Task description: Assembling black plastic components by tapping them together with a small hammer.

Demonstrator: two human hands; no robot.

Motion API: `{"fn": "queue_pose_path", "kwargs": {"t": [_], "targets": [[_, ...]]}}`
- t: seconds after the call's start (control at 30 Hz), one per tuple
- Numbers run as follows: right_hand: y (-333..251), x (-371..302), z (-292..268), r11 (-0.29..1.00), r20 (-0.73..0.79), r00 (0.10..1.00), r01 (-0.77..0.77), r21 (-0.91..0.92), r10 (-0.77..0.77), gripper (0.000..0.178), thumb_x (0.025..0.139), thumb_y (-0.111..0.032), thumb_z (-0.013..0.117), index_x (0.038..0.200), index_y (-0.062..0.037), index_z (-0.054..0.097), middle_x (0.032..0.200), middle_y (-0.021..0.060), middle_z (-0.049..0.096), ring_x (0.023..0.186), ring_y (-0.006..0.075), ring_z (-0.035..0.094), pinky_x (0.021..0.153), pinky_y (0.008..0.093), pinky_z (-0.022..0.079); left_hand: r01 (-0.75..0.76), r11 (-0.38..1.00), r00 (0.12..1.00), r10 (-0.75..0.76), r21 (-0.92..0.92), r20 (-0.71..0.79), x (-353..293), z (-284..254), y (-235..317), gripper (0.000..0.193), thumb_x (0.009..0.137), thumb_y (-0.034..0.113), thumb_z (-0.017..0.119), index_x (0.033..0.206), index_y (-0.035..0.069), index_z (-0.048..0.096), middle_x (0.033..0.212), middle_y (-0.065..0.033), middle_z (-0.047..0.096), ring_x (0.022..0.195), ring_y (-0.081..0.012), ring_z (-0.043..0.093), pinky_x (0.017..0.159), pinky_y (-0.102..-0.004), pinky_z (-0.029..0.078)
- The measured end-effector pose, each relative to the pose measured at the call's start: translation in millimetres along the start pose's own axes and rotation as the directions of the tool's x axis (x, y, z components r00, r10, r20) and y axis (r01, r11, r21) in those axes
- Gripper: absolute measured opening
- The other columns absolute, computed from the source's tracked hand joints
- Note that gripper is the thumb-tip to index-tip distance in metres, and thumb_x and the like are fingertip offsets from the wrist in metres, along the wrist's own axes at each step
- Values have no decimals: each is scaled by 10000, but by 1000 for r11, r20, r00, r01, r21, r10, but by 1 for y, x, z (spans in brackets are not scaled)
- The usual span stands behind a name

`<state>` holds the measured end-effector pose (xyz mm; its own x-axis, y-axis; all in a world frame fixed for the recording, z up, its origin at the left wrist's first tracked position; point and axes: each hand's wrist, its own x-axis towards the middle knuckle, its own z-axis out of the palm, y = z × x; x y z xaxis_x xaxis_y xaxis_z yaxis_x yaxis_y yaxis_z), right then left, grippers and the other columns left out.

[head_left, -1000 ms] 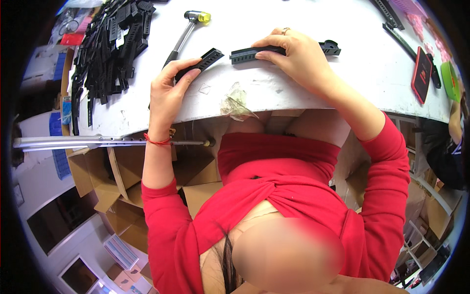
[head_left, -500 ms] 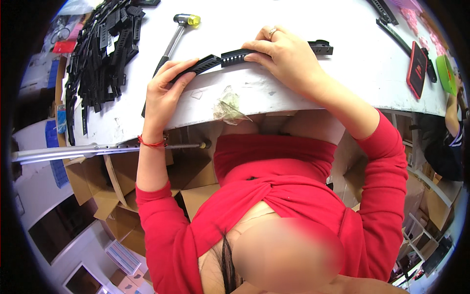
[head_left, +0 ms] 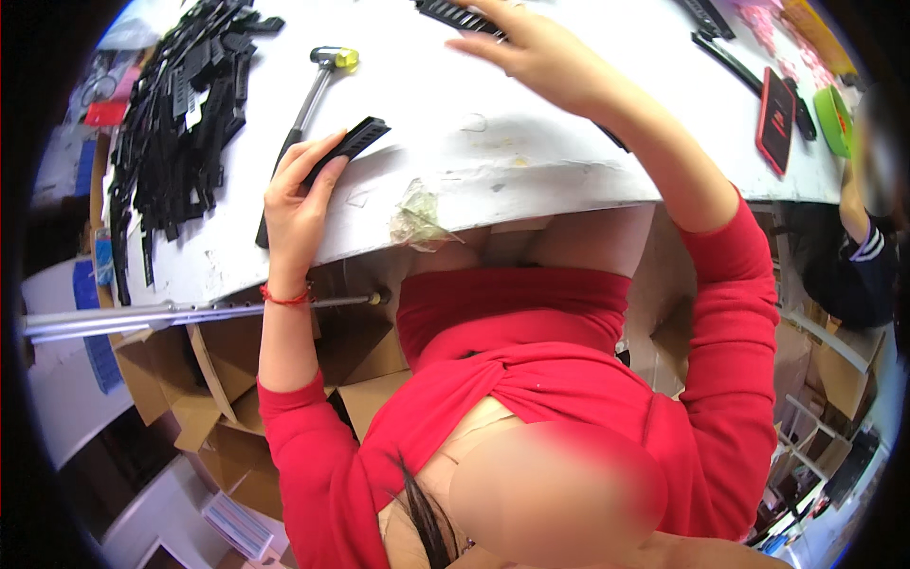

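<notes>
A black slotted plastic strip [head_left: 358, 140] is pinched between the thumb and fingers of my left hand [head_left: 300, 204], tilted up over the near left of the table. At the far edge of the view, my right hand [head_left: 555, 62] has another black slotted strip [head_left: 463, 16] between its thumb and fingers. That strip is partly cut off by the frame, and the fingertips are slightly blurred. The end of a black piece [head_left: 611, 137] shows beside my right forearm, which hides the rest of it. A hammer [head_left: 322, 81] with a yellow face lies beyond my left hand.
A big heap of black strips [head_left: 194, 104] covers the table's left side. At right are a red-edged phone [head_left: 775, 121], more black strips [head_left: 728, 62] and a green bowl [head_left: 833, 121]. Crumpled clear plastic [head_left: 417, 216] lies at the near edge. Another person's arm [head_left: 853, 204] shows far right.
My right hand has moved away from me with its strip, parting it from the strip in my left hand. My left hand has drawn back slightly, still holding its strip.
</notes>
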<state>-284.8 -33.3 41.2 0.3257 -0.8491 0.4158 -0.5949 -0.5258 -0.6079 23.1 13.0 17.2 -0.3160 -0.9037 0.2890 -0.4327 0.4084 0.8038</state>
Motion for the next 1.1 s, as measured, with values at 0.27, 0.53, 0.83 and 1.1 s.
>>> {"fn": "queue_pose_path", "kwargs": {"t": [0.27,0.53,0.83,1.1], "targets": [[6,12,10,811,226,874,-483,331,429,529,870,-258,752,1351,-123,578,865,62,660,700,97,585,672,252,493,-23,998,1000,23,65,-3,2,4,0,308,909,-19,662,1213,21,690,1090,-60,650,963,-116,601,850,-219,465],[-3,9,12,952,93,980,-145,-270,176,401,887,-204,686,1282,-168,625,991,164,715,913,259,691,831,387,535,-40,990,999,40,132,6,0,5,-1,306,920,-9,658,1224,20,684,1065,-53,660,931,-113,593,820,-217,455],[-14,-53,58,876,-96,993,17,-482,-72,459,877,-96,517,1331,-78,579,1185,158,593,1123,316,540,997,437,441,-58,988,998,56,141,16,0,5,0,305,917,-14,656,1219,15,684,1063,-62,664,933,-125,593,834,-228,455],[-17,-58,46,965,-111,991,38,-259,-69,331,831,-56,565,1144,-49,675,1125,134,627,1120,308,558,966,382,469,-54,985,999,52,166,17,2,5,-1,308,914,-24,653,1219,12,685,1075,-59,657,941,-126,593,854,-228,454]]}}
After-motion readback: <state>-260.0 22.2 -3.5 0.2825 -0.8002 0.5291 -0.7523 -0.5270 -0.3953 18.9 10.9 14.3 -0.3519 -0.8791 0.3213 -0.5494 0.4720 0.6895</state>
